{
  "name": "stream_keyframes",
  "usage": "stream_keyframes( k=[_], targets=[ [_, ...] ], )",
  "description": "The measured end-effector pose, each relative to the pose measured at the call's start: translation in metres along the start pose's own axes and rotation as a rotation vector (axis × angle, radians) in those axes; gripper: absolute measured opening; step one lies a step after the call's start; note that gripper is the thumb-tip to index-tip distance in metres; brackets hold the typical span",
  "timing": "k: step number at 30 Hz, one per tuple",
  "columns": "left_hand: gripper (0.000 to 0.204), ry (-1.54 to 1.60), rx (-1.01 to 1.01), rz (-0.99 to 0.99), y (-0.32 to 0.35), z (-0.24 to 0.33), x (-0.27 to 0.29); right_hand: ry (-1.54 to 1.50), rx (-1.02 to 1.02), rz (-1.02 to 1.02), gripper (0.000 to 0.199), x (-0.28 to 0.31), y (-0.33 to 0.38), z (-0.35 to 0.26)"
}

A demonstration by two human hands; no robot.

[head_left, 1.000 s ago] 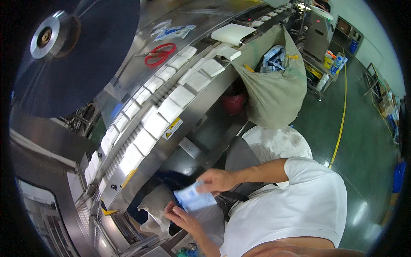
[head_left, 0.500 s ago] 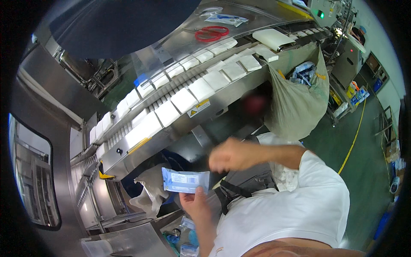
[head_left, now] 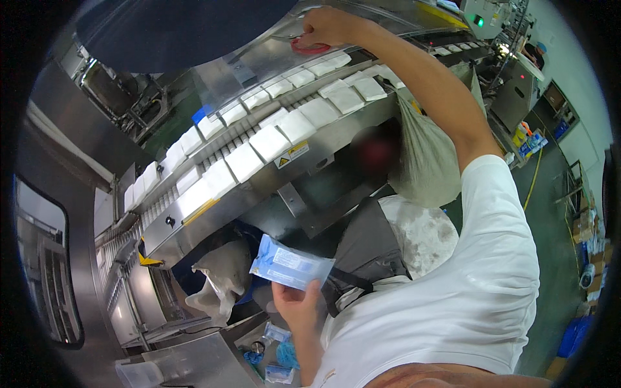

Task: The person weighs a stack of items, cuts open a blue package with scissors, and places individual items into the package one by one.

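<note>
My left hand (head_left: 294,305) holds a flat blue and white sealed packet (head_left: 290,263) low in front of my chest. My right hand (head_left: 325,26) reaches far up to the top ledge of the steel machine, fingers closed on red-handled scissors (head_left: 309,46) lying there. Below that hand runs a slanted conveyor (head_left: 259,174) carrying two rows of white square pads (head_left: 268,142), several of them.
A grey cloth sack (head_left: 424,152) hangs from the conveyor's right end. A white bag (head_left: 420,229) and a crumpled pale bag (head_left: 223,275) sit below the machine. Small blue packets (head_left: 278,352) lie on a steel surface near my left wrist. A green floor with a yellow line (head_left: 533,178) lies right.
My right hand left the packet and rose to the scissors on the machine's top ledge. My left hand kept the packet, holding it alone now.
</note>
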State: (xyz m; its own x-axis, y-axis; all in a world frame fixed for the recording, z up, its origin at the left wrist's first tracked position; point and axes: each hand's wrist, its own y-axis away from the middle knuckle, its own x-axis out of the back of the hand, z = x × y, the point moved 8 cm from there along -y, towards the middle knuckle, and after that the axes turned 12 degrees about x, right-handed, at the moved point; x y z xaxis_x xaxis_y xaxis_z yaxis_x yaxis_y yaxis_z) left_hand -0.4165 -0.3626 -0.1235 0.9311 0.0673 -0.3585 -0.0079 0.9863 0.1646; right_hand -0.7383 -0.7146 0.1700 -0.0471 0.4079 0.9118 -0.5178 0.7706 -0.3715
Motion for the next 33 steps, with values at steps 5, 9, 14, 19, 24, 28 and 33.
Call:
stream_keyframes(
  k=[5, 9, 14, 19, 24, 28, 33],
  targets=[
    [0.066, -0.016, -0.005, 0.06, -0.004, 0.008, 0.004, 0.074, 0.017, 0.048, 0.051, 0.033, 0.032, -0.005],
    [0.064, -0.006, -0.041, 0.105, -0.018, 0.014, 0.024, -0.21, -0.065, 0.081, 0.037, 0.075, 0.118, -0.04],
    [0.058, -0.033, -0.063, 0.155, -0.044, 0.015, 0.03, -1.276, -0.295, 0.111, 0.03, -0.01, 0.254, -0.101],
    [0.064, 0.038, 0.045, 0.05, -0.06, 0.033, 0.011, -1.935, -0.494, -0.452, 0.036, -0.149, 0.322, -0.253],
    [0.057, 0.008, -0.027, 0.077, -0.056, 0.045, 0.012, -1.969, -0.385, -0.483, 0.05, -0.152, 0.305, -0.292],
    [0.057, 0.015, -0.014, 0.116, -0.053, 0.046, 0.012, -1.905, -0.343, -0.486, 0.041, -0.15, 0.299, -0.291],
    [0.059, 0.017, -0.02, 0.102, -0.053, 0.044, 0.014, -1.812, -0.419, -0.56, 0.03, -0.149, 0.299, -0.292]
  ],
)
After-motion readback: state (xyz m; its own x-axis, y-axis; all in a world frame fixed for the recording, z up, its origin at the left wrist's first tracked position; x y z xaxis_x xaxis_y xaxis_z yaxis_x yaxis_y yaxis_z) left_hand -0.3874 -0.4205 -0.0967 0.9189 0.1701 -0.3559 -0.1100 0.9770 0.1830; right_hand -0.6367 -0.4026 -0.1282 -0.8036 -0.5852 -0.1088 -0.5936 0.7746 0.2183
